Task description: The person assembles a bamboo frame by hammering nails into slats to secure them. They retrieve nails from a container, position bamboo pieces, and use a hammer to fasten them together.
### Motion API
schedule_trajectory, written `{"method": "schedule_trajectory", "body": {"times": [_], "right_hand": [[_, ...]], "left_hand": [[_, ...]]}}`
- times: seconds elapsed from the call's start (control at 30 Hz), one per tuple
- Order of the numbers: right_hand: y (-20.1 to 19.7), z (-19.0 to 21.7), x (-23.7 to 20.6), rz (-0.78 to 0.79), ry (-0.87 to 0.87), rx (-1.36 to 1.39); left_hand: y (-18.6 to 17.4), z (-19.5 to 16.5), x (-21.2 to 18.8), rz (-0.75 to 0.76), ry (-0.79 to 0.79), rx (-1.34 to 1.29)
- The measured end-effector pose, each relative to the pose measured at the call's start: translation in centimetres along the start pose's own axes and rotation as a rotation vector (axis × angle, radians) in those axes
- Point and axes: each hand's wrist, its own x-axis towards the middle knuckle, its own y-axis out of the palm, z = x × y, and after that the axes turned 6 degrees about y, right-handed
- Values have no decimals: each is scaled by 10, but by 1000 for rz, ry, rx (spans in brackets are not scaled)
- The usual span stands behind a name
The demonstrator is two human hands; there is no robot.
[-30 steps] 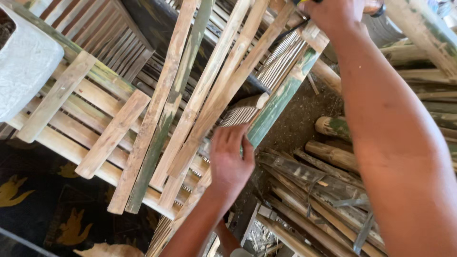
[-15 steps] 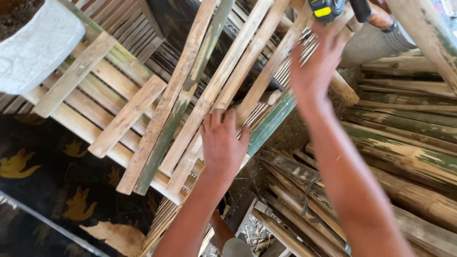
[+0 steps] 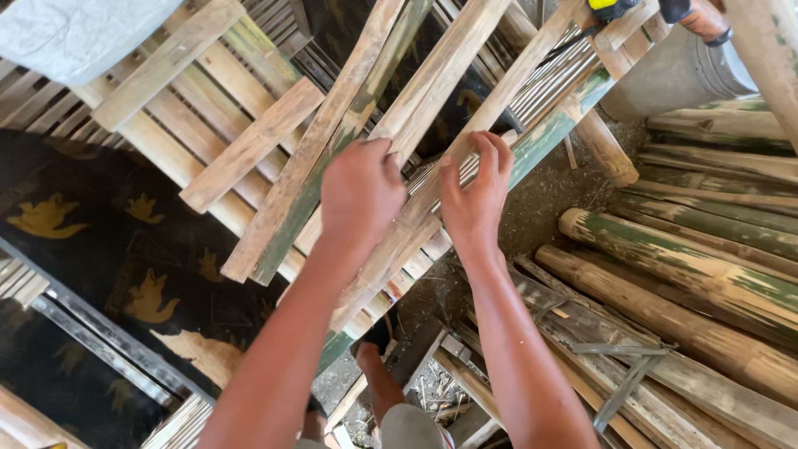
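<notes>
A big bamboo frame (image 3: pixel 249 150) made of flat slats fills the top and left, sloping from 1 o'clock down to 7 o'clock. Round bamboo poles (image 3: pixel 690 274) lie in a pile at 4 o'clock. A dark cloth with yellow animal shapes (image 3: pixel 150 291) sits at 8 o'clock. The left hand (image 3: pixel 359 193) rests on a long slat (image 3: pixel 440 75) in the middle, fingers curled over its edge. Half a second ago it lay lower and flatter. The right hand (image 3: pixel 475 195) was up at 1 o'clock then. Now it has come down beside the left hand, fingers bent and pinching the next slat (image 3: pixel 532 71).
</notes>
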Motion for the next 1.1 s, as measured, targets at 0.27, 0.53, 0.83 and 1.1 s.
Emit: {"method": "schedule_trajectory", "body": {"times": [0.27,0.53,0.83,1.1], "right_hand": [[14,41,-76,340,282,459],[35,119,-151,214,-525,-77],[63,251,-268,809,-524,-770],[174,311,-463,784,-441,192]], "left_hand": [[-56,42,-84,-7,-583,-1109],[-118,104,-179,-205,-251,-412],[-280,182,-328,-480,3,459],[-317,238,-446,-1008,-525,196]]}}
